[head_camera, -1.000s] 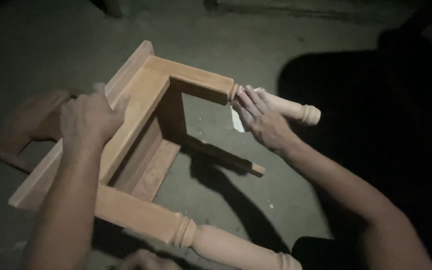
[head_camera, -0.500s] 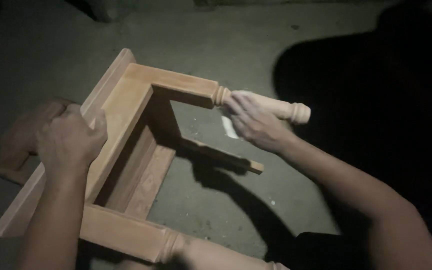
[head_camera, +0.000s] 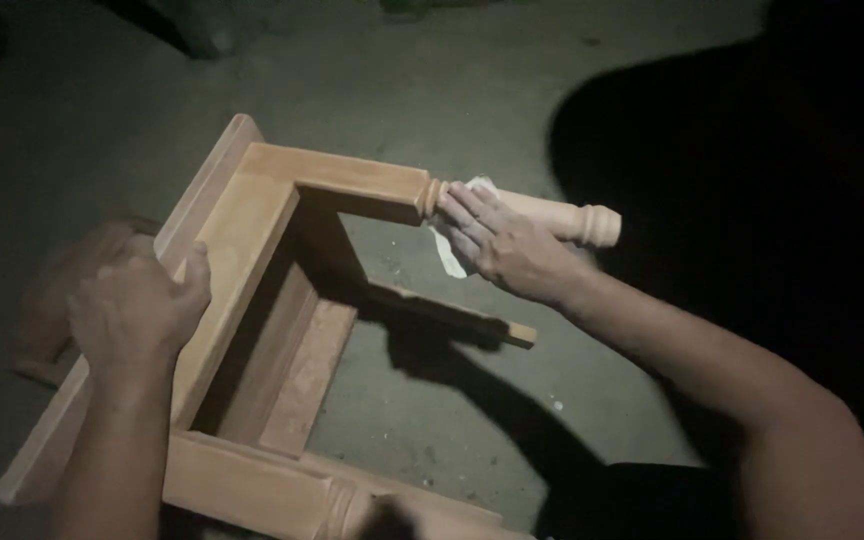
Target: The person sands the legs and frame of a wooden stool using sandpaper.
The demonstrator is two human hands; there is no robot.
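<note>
A bare wooden stool (head_camera: 252, 230) lies on its side on a concrete floor, its legs pointing to the right. My left hand (head_camera: 137, 305) grips the edge of the stool's seat at the left. My right hand (head_camera: 502, 245) presses a pale piece of sandpaper (head_camera: 449, 250) around the upper turned leg (head_camera: 562, 217), close to the ringed collar where the leg meets the frame. A second turned leg (head_camera: 342, 505) shows at the bottom edge, partly cut off.
The grey concrete floor (head_camera: 432, 400) carries pale dust specks. A thin rung (head_camera: 452, 315) crosses under the frame. A deep shadow covers the right side. Dark shapes sit at the top left.
My right hand has slid along the upper leg toward the ringed collar with the sandpaper. The view has shifted slightly, and my left hand has kept its grip on the seat edge.
</note>
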